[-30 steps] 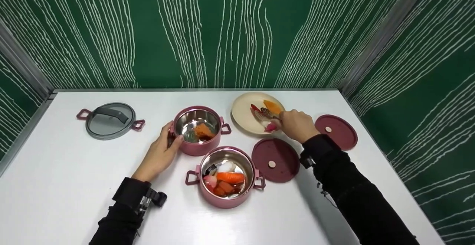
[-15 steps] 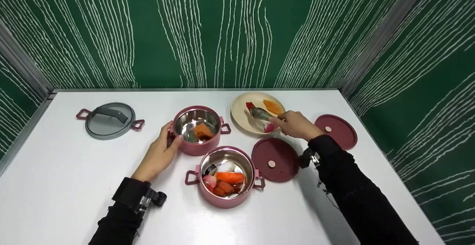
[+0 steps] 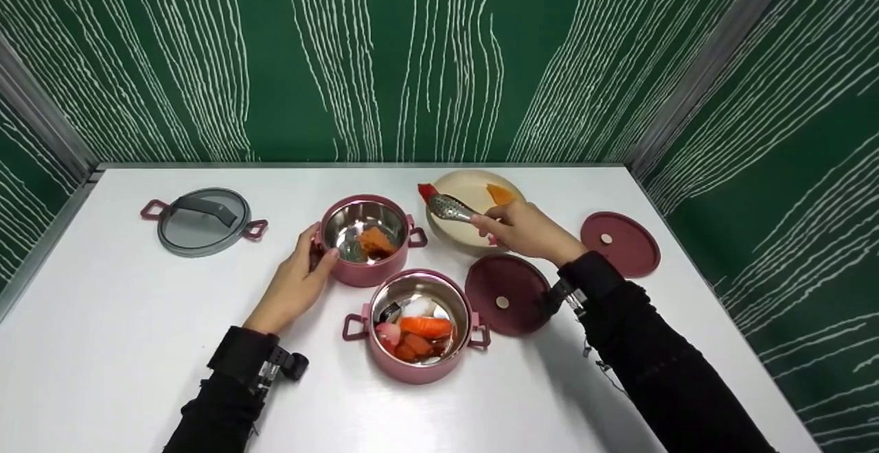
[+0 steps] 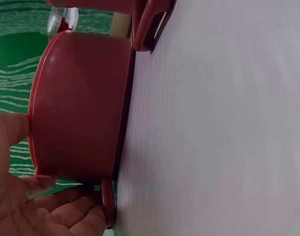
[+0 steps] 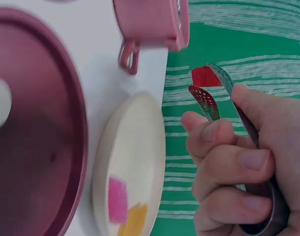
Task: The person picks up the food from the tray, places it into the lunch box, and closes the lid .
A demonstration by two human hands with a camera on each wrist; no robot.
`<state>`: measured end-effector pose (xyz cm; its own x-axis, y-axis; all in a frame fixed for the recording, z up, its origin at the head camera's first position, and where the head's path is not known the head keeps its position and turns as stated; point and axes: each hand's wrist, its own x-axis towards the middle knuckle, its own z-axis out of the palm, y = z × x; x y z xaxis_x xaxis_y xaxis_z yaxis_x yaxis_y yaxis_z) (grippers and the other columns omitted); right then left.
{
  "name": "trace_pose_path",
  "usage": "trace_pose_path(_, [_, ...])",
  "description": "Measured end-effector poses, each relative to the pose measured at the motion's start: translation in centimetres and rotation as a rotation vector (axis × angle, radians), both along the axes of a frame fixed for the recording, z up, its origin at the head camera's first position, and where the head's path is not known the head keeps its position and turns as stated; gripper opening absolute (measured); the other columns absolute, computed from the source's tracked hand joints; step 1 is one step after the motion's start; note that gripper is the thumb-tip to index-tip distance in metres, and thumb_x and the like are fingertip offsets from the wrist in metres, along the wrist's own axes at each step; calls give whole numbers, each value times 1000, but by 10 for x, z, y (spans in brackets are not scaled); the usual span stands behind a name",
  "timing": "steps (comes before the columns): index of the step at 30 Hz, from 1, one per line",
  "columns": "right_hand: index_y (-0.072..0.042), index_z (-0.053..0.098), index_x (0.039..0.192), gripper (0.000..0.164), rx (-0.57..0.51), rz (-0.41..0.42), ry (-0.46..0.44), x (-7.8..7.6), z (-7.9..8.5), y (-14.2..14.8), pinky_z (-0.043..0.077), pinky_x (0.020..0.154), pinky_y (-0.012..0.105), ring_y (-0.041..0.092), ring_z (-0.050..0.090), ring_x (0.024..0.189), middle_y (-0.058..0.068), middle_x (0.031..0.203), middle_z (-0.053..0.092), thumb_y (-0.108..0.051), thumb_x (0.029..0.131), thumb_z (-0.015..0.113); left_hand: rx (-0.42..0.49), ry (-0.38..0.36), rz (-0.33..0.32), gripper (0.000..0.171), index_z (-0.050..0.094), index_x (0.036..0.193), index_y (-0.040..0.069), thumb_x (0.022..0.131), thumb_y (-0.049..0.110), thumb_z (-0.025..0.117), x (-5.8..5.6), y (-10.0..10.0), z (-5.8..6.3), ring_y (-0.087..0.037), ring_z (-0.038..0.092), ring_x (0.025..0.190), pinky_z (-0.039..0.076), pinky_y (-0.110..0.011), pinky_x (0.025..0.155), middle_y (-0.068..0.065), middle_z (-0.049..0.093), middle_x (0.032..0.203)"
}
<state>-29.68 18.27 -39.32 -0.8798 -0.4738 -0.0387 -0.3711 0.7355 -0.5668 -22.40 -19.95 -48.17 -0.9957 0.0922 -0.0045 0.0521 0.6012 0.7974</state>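
My left hand [image 3: 295, 287] grips the far pink pot [image 3: 364, 276] at its left side, thumb on the rim and fingers around the side handle [image 4: 107, 202]. Inside that pot lies an orange-brown piece [image 3: 376, 241]. My right hand [image 3: 529, 230] holds perforated metal tongs [image 3: 453, 208], which pinch a red piece [image 5: 204, 77] above the left edge of the cream plate [image 3: 474, 185]. On the plate are a yellow-orange piece [image 3: 502, 194] and a pink piece [image 5: 118, 199], mostly hidden by the hand in the head view.
A nearer pink pot [image 3: 417, 370] contains an orange piece [image 3: 427, 328] and several others. A dark red lid [image 3: 511, 281] lies beside it, with another red lid [image 3: 620, 247] at the right. A glass lid [image 3: 199, 233] with a grey strap lies at the far left.
My right hand has lifted the tongs with the red piece from the plate and moved them left toward the far pot. The left hand stays on that pot.
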Motion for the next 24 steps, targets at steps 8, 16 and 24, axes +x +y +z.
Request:
trace_pose_path(8, [-8, 78, 98, 40, 1, 82, 14, 11, 11, -29, 39, 62, 25, 8, 47, 58, -6, 64, 53, -40, 112, 58, 13, 3, 7, 71, 17, 172, 14, 115, 43, 47, -2, -1, -2, -52, 32, 158, 24, -66, 132, -27, 29, 174])
trace_pose_path(16, [-13, 77, 93, 41, 22, 104, -21, 15, 10, -54, 42, 61, 24, 8, 52, 59, -6, 63, 56, -45, 112, 57, 9, 0, 9, 72, 16, 172, 13, 115, 44, 46, -2, 0, -2, -52, 31, 158, 24, -66, 132, -27, 28, 174])
trace_pose_path(24, [-11, 78, 96, 42, 52, 154, -55, 19, 5, -81, 37, 60, 25, 9, 49, 58, -5, 62, 57, -45, 111, 58, 14, -15, 11, 72, 15, 172, 13, 115, 44, 46, -1, 1, 0, -52, 30, 159, 23, -65, 132, -28, 27, 174])
